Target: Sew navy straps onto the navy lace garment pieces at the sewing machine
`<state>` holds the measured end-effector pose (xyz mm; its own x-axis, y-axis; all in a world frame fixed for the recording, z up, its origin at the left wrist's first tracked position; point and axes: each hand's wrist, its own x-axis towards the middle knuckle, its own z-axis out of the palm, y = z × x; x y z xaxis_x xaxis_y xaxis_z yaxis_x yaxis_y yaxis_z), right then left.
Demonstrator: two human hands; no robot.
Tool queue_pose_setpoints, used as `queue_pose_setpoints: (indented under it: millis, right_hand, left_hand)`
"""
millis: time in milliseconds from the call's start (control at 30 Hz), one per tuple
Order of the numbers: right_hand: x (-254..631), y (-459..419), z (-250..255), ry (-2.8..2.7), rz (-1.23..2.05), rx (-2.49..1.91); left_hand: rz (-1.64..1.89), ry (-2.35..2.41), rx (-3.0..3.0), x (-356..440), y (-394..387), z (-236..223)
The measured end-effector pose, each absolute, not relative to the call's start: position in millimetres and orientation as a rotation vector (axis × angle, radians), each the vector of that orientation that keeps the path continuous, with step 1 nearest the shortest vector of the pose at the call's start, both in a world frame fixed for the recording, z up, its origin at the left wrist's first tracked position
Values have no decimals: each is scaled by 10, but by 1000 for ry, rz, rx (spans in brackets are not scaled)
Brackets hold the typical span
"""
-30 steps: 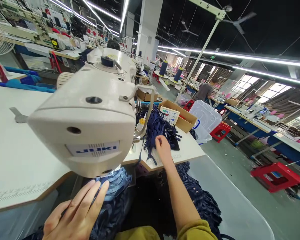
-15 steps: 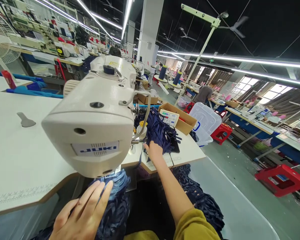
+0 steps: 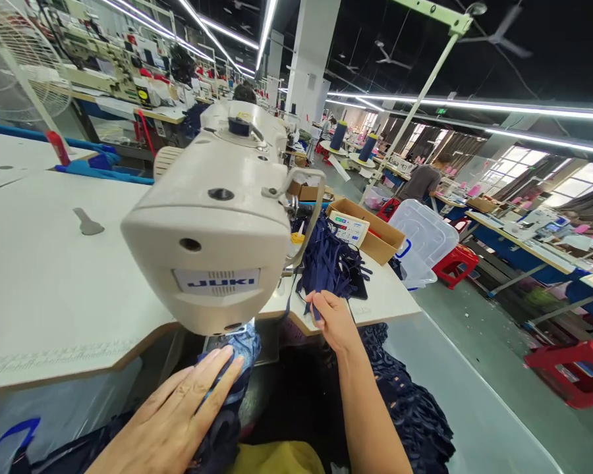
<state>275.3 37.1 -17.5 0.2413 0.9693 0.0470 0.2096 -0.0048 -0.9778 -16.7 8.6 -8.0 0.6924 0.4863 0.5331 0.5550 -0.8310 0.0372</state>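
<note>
My left hand (image 3: 178, 401) lies with fingers stretched out flat on blue patterned fabric (image 3: 246, 347) below the head of a white JUKI sewing machine (image 3: 212, 227). The needle area is hidden behind the machine head. My right hand (image 3: 336, 322) is closed in a pinch on a navy fabric strip (image 3: 317, 306), at the near edge of a tangled pile of navy strips (image 3: 333, 253). That pile lies on the table right of the machine.
A control panel (image 3: 348, 227) and an open cardboard box (image 3: 383, 245) stand behind the pile. Dark ruffled fabric (image 3: 415, 408) hangs below the table at right. A flat grey metal piece (image 3: 89, 225) rests on the white tabletop (image 3: 54, 289). Red stools (image 3: 570, 372) stand on the floor.
My right hand has drawn back slightly from the pile, with a navy strip now showing in its fingers. My left hand stays on the blue fabric. The view has shifted a little.
</note>
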Motion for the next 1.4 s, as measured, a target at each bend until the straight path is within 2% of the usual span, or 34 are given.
queue_pose_setpoints:
  millis: [133,200,633,833,933,1067,1267,1400]
  right_hand:
    - [2344,210,-167,-1090,1311,-1151]
    - [2173,214,-158,-1077,1373,-1080]
    - [1915,321,-187,-1251,970,-1276]
    - [1832,276,-221,-1185,1146,-1189]
    - [1836,289,-199,-1133,1259,-1128]
    - [1854,299,-178,-1166,1252,-1143]
    - [1871,306,-190,-1209,1244,-1192]
    - [1884,312,-194,-1208,1272,-1185]
  left_hand:
    - [-740,-857,-2586,-10,122,4]
    - [-752,-908,-2497,76,129,6]
    - [-870,-879,-2731,-37,26,1]
    - [-724,-736,-2669,-61,46,-4]
    - [-777,-813,-2624,-12,4,-47]
    - [-897,-960,-2634,26,-37,-122]
    - [-842,-741,-2601,17,10,-41]
    - [-888,-900,-2619,56,-23,-85]
